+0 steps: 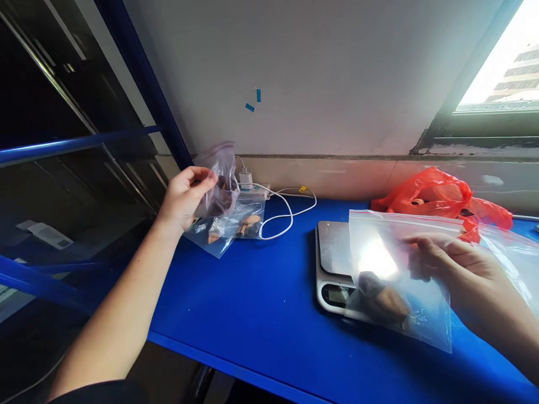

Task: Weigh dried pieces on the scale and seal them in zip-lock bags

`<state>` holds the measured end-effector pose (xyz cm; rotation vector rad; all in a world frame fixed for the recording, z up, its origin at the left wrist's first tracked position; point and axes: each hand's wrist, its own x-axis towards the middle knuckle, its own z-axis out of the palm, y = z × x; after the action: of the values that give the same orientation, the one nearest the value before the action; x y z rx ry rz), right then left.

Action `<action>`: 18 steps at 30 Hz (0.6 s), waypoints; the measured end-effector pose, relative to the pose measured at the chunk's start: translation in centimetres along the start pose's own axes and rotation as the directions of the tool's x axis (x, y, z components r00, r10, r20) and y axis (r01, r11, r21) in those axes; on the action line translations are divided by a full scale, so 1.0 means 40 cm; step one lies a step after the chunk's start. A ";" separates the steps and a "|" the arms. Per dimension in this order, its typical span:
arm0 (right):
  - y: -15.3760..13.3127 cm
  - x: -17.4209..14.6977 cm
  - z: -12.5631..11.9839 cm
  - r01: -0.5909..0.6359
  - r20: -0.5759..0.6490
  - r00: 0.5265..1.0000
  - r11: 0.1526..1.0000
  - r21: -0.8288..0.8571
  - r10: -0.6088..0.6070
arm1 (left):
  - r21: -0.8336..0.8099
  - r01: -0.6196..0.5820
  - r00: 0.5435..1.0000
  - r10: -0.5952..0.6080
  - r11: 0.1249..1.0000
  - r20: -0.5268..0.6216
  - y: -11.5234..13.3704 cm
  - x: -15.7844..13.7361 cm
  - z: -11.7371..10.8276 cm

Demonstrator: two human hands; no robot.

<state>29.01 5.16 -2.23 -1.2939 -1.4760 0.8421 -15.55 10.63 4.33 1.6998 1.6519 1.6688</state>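
Pinched in my left hand (187,196) is a purplish zip-lock bag (223,168) with something dark in its lower part. It hangs over clear zip-lock bags (225,247) that lie on the table and hold brown and dark pieces. My right hand (455,264) is closed on a clear zip-lock bag (425,314); some of its fingers show blurred through the plastic. Inside that bag rest a brown lump (391,303) and a dark lump (369,283). The bag hangs in front of a kitchen scale (334,247) and covers its right part.
A red plastic bag (429,191) lies against the wall at the back right, with more clear bags (514,258) beside it. A white charger (245,178) and its looped cable (290,219) sit at the back of the blue table (252,314). Blue rack bars (76,147) stand at left.
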 end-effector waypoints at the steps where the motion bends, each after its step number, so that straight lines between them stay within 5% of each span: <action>1: 0.001 0.000 0.000 -0.007 -0.004 1.000 1.000 -0.003 0.007 | 0.037 0.002 1.000 -0.002 0.999 0.003 -0.003 0.003 -0.009; 9: 0.008 -0.003 -0.005 0.050 0.050 0.997 0.996 0.070 -0.054 | 0.501 -0.031 0.943 -0.140 0.865 0.301 0.004 -0.071 0.043; 13: -0.028 -0.040 0.002 0.139 0.139 0.981 0.990 -0.008 -0.136 | 0.608 -0.228 0.953 0.046 0.761 0.299 0.080 -0.154 0.109; 15: -0.051 -0.069 0.014 0.128 0.266 0.957 0.991 -0.029 -0.116 | 0.467 -0.405 0.899 0.249 0.786 0.361 0.129 -0.211 0.143; 18: -0.080 -0.112 0.044 0.014 0.326 0.945 0.997 -0.081 0.013 | -0.061 -0.444 0.689 0.384 0.894 0.614 0.185 -0.301 0.186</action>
<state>26.24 0.32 -0.75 -1.2559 -1.7863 1.0432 -2.20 2.35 1.43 2.4650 1.0852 0.9761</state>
